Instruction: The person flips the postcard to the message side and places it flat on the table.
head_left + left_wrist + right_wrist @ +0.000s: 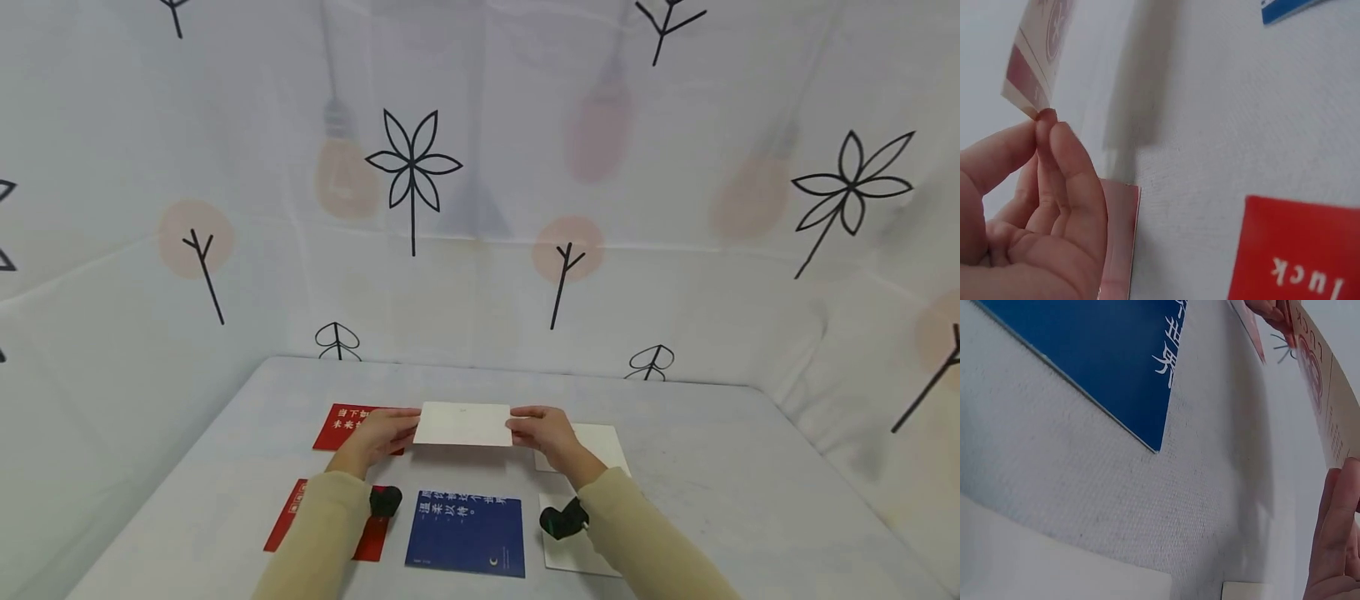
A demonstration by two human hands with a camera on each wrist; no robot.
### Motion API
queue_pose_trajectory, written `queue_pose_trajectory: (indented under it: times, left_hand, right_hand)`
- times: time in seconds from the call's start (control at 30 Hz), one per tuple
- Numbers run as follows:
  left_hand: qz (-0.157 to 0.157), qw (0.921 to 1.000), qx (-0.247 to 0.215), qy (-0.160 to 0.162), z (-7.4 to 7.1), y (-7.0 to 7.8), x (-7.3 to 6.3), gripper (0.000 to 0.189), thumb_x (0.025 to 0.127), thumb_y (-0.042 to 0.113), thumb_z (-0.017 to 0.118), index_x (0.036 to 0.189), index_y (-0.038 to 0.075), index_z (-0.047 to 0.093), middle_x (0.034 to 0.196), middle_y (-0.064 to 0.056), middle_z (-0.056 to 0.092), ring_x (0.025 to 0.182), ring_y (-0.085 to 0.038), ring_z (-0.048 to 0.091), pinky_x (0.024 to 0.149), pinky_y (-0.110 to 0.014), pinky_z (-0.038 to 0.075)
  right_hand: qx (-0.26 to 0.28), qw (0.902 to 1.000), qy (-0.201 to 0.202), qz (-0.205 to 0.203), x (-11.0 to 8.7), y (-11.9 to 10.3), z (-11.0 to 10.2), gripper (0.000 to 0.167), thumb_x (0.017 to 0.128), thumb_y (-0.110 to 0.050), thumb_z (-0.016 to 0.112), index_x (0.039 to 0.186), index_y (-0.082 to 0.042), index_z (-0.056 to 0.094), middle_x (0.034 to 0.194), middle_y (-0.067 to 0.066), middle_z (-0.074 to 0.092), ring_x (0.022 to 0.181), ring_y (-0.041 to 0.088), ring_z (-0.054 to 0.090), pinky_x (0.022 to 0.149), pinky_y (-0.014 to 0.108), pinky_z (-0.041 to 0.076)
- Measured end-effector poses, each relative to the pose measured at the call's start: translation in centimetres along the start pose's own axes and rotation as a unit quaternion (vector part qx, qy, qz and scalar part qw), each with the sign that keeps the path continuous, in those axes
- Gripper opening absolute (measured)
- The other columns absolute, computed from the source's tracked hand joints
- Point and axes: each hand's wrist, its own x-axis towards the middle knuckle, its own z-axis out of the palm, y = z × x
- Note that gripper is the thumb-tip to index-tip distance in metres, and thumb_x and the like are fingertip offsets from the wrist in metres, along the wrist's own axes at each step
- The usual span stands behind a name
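A cream card [462,424] is held up over the table between my two hands, its plain face toward the head camera. My left hand [384,435] pinches the card's left edge between thumb and fingers. At the opposite edge, my right hand [546,433] grips it the same way. Both wrist views catch the card's other face: the card [1034,59] shows a round emblem and a red band, and the card [1322,369] carries the word "LUCK". Beneath the left hand is a red card [337,425], partly covered. A white card [603,446] lies behind the right wrist.
Nearer the front, a blue card [465,537] with white writing lies in the middle. A second red card [371,542] is partly under the left sleeve, and another white card [577,557] is by the right sleeve. A patterned cloth [480,308] hangs behind the white table [697,467].
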Motion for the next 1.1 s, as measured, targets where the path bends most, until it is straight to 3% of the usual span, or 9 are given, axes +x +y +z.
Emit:
queue_pose_trajectory:
  times: [0.27,0.57,1.1]
  left_hand:
    - [0.002,0.9986,0.047,0.023,0.2,0.0,0.2,0.03,0.091,0.01,0.06,0.118,-0.002,0.061,0.104,-0.014,0.064,0.079,-0.018,0.061,0.073,-0.027,0.053]
    - [-0.003,0.9942,0.1,0.039,0.5,0.3,0.0,0.031,0.087,0.01,0.063,0.118,0.003,0.062,0.103,-0.013,0.062,0.084,-0.022,0.059,0.072,-0.027,0.053]
    - [0.006,0.9833,0.176,0.046,0.8,0.2,-0.4,0.037,0.078,0.004,0.072,0.114,0.002,0.061,0.092,-0.012,0.061,0.074,-0.022,0.058,0.063,-0.025,0.053]
  right_hand:
    - [-0.01,0.9999,-0.006,-0.008,-0.4,0.2,0.3,0.034,0.082,0.001,0.067,0.114,0.008,0.059,0.087,0.014,0.066,0.061,0.014,0.063,0.061,0.028,0.055]
    - [-0.037,0.9992,0.006,-0.011,-0.4,0.7,0.6,0.038,0.081,0.001,0.068,0.117,0.007,0.057,0.083,0.013,0.064,0.059,0.016,0.062,0.059,0.028,0.055]
    - [-0.093,0.9952,0.009,-0.028,-0.6,1.4,1.2,0.04,0.079,0.003,0.068,0.118,0.007,0.057,0.081,0.013,0.058,0.061,0.016,0.061,0.057,0.028,0.054]
